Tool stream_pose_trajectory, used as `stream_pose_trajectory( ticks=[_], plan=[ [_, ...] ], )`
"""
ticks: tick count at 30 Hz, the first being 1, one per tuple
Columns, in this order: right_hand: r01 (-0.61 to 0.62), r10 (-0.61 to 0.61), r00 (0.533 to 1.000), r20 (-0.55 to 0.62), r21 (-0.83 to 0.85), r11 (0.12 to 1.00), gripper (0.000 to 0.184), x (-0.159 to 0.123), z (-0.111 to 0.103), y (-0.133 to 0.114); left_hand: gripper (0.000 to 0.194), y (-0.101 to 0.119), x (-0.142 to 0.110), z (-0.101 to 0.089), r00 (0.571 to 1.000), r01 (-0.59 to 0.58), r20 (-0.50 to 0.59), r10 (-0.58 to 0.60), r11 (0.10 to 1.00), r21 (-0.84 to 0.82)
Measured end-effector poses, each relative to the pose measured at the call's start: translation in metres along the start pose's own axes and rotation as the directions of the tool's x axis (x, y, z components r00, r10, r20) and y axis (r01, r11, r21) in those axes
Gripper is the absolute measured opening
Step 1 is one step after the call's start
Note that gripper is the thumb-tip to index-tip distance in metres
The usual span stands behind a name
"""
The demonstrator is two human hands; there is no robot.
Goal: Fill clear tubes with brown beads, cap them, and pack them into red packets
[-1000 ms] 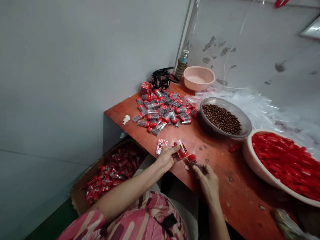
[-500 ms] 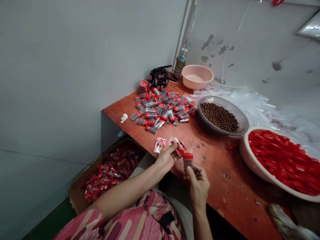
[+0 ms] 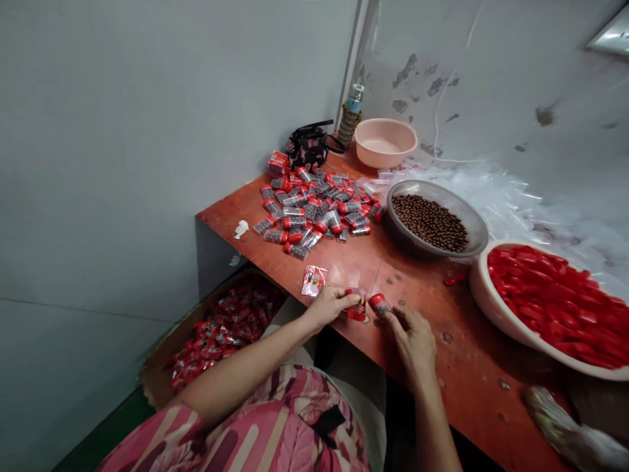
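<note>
My left hand [image 3: 331, 305] pinches a small red printed packet [image 3: 357, 309] at the table's front edge. My right hand [image 3: 413, 341] grips a transparent tube with a red cap [image 3: 379, 305], filled with dark beads and tilted toward the packet. The cap end nearly meets the packet, and my fingers hide part of both. A second red-and-white packet [image 3: 314, 280] lies flat on the orange-red table [image 3: 442, 367], just beyond my left hand. Farther back sits a heap of several capped tubes [image 3: 307, 210].
A grey bowl of brown beads [image 3: 430, 223] and a white basin of red caps [image 3: 545, 301] stand to the right. A pink basin [image 3: 384, 142], a black bag [image 3: 309, 145] and a bottle [image 3: 354, 98] are at the back. Below left, a cardboard box [image 3: 221, 334] holds red packets.
My hands have moved closer together. The tube has tipped from nearly upright toward the packet, and the packet has dropped lower in my left hand's fingers.
</note>
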State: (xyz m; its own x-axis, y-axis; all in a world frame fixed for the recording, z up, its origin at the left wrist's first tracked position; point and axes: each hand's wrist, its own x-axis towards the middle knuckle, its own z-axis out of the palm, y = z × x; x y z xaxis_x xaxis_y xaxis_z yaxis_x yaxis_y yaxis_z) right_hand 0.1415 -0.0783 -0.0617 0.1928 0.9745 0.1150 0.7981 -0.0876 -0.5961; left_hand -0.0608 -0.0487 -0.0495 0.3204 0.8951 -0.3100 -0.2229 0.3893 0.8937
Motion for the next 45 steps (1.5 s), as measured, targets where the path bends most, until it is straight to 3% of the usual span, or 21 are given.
stream_pose_trajectory(
  ticks=[2,4,7,9,12,15,18,20,22,24,25,27,29,31,33,35,38,45],
  plan=[
    [0.166,-0.165,0.986,-0.003,0.023,0.986,0.045,0.008,-0.010,-0.008,0.027,0.003,-0.001,0.000,0.995,-0.098,0.051,0.086,0.948,0.304],
    [0.260,-0.278,0.953,0.118,0.152,0.954,0.044,0.013,-0.017,-0.024,0.025,0.007,-0.002,0.001,0.980,-0.200,0.133,0.150,0.803,0.561],
    [0.254,-0.372,0.842,0.391,0.322,0.912,0.036,0.015,-0.020,-0.046,0.019,0.014,-0.002,0.001,0.959,-0.283,0.234,0.160,0.595,0.753],
    [0.189,-0.366,0.810,0.459,0.386,0.903,0.027,0.014,-0.015,-0.051,0.018,0.017,-0.003,-0.001,0.957,-0.286,0.257,0.135,0.588,0.757],
    [-0.020,-0.252,0.857,0.449,0.519,0.854,0.018,0.007,-0.001,-0.047,0.019,0.016,-0.005,-0.008,0.964,-0.216,0.253,0.080,0.787,0.577],
    [-0.285,-0.028,0.917,0.397,0.704,0.651,0.021,-0.003,0.016,-0.042,0.028,0.010,-0.011,-0.011,0.984,-0.092,0.162,0.071,0.988,0.123],
    [-0.389,0.213,0.919,0.331,0.841,0.375,0.026,-0.011,0.032,-0.044,0.034,0.000,-0.017,-0.005,0.994,-0.046,0.083,0.074,0.952,-0.302],
    [-0.412,0.280,0.897,0.341,0.874,0.257,0.029,-0.015,0.040,-0.049,0.032,-0.007,-0.020,0.000,0.996,-0.055,0.042,0.078,0.919,-0.390],
    [-0.437,0.289,0.883,0.370,0.873,0.217,0.030,-0.020,0.046,-0.053,0.029,-0.012,-0.019,0.003,0.997,-0.071,-0.029,0.065,0.908,-0.412],
    [-0.444,0.286,0.884,0.370,0.857,0.264,0.031,-0.024,0.047,-0.055,0.026,-0.015,-0.017,0.004,0.994,-0.077,-0.103,0.036,0.900,-0.428],
    [-0.434,0.275,0.894,0.354,0.839,0.329,0.031,-0.026,0.045,-0.054,0.026,-0.015,-0.015,0.004,0.991,-0.075,-0.132,0.019,0.897,-0.436],
    [-0.353,0.244,0.935,0.258,0.749,0.560,0.033,-0.025,0.038,-0.046,0.025,-0.014,-0.012,0.001,0.985,-0.065,-0.175,-0.015,0.892,-0.448],
    [-0.193,0.179,0.981,0.076,0.507,0.840,0.037,-0.020,0.027,-0.033,0.024,-0.012,-0.010,-0.002,0.977,-0.046,-0.205,-0.054,0.890,-0.454],
    [-0.068,0.078,0.995,-0.069,0.137,0.988,0.042,-0.011,0.015,-0.017,0.023,-0.010,-0.008,-0.004,0.969,-0.025,-0.229,-0.092,0.886,-0.462],
    [-0.026,0.022,0.999,-0.037,-0.134,0.991,0.045,-0.002,0.007,-0.005,0.024,-0.010,-0.005,-0.004,0.960,-0.008,-0.249,-0.126,0.880,-0.476],
    [-0.003,0.020,0.998,0.064,-0.254,0.967,0.044,0.004,0.004,0.002,0.024,-0.010,-0.004,-0.003,0.955,0.001,-0.257,-0.145,0.873,-0.488],
    [0.021,0.021,0.988,0.153,-0.269,0.963,0.043,0.008,0.004,0.002,0.023,-0.008,-0.002,-0.003,0.959,-0.004,-0.247,-0.138,0.866,-0.501],
    [-0.012,0.078,0.976,0.204,-0.306,0.952,0.046,0.014,-0.001,-0.005,0.018,-0.005,0.001,-0.003,0.951,0.024,-0.252,-0.182,0.851,-0.525]
  ],
)
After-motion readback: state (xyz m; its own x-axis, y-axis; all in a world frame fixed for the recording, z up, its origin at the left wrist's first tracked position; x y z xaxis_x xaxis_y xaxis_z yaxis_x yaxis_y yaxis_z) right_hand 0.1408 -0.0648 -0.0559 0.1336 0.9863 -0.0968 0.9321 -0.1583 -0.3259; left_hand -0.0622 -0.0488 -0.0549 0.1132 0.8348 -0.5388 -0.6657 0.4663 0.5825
